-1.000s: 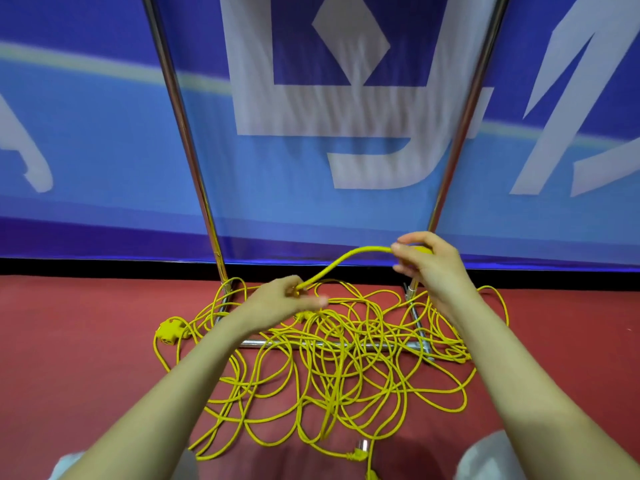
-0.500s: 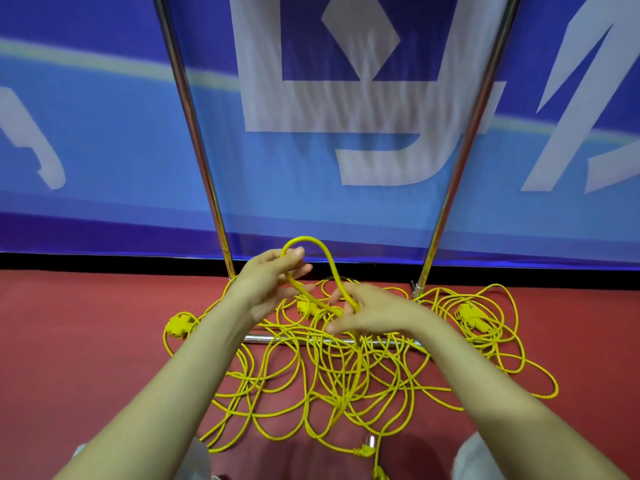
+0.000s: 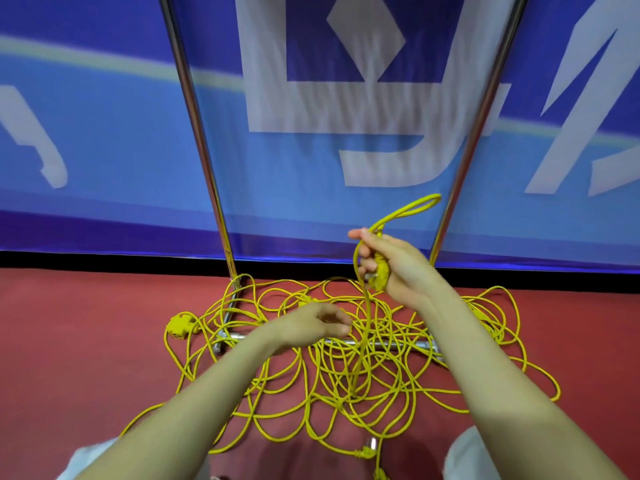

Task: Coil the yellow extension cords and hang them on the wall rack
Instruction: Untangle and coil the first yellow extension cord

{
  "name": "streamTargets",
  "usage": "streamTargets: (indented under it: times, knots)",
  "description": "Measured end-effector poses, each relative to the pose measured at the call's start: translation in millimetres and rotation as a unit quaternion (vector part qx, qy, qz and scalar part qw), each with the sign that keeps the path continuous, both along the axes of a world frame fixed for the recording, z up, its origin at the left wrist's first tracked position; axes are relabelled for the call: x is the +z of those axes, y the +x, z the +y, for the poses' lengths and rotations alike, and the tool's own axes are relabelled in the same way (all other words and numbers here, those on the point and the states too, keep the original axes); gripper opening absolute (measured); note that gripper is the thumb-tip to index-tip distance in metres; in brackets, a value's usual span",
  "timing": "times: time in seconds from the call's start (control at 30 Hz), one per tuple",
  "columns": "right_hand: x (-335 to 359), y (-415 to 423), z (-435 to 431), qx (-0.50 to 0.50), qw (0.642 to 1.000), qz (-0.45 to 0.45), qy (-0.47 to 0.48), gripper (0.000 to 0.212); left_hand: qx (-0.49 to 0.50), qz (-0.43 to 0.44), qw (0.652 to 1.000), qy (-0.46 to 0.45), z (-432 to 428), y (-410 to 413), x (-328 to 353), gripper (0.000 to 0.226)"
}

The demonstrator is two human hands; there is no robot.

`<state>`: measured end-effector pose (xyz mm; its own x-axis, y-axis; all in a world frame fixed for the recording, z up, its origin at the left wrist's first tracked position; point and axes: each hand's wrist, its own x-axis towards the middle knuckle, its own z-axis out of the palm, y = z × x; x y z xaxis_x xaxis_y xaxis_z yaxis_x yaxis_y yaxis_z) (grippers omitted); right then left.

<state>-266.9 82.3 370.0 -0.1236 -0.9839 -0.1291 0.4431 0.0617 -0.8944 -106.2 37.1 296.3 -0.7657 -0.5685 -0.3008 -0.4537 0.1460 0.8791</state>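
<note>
A tangle of yellow extension cords lies spread on the red floor around the foot of a metal rack. My right hand is raised above the pile and grips a yellow plug end with a small loop of cord standing up out of the fist; a strand hangs from it down into the tangle. My left hand hovers low over the middle of the pile, fingers loosely curled, blurred; whether it pinches a strand is unclear.
Two slanted chrome rack poles rise in front of a blue banner wall. A yellow socket block lies at the pile's left edge, another plug near my knees. Red floor extends left and right.
My right hand rose from the pile to the upper right with the plug and loop. My left hand let go of the loop and dropped onto the tangle's middle.
</note>
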Motion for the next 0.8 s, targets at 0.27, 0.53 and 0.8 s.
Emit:
streamTargets:
  times: [0.27,0.53,0.8]
  knots:
    - [5,-15,4,0.016,0.984,-0.178,-0.008,0.02,0.084,0.097,0.992,0.007,9,-13,-5,0.043]
    - [3,-7,7,0.137,0.952,-0.27,-0.054,0.019,0.066,0.166,0.982,-0.067,7,-17,1,0.018]
    - [1,-30,7,0.022,0.983,0.14,0.113,0.025,0.374,0.315,0.871,-0.037,-26,11,32,0.013]
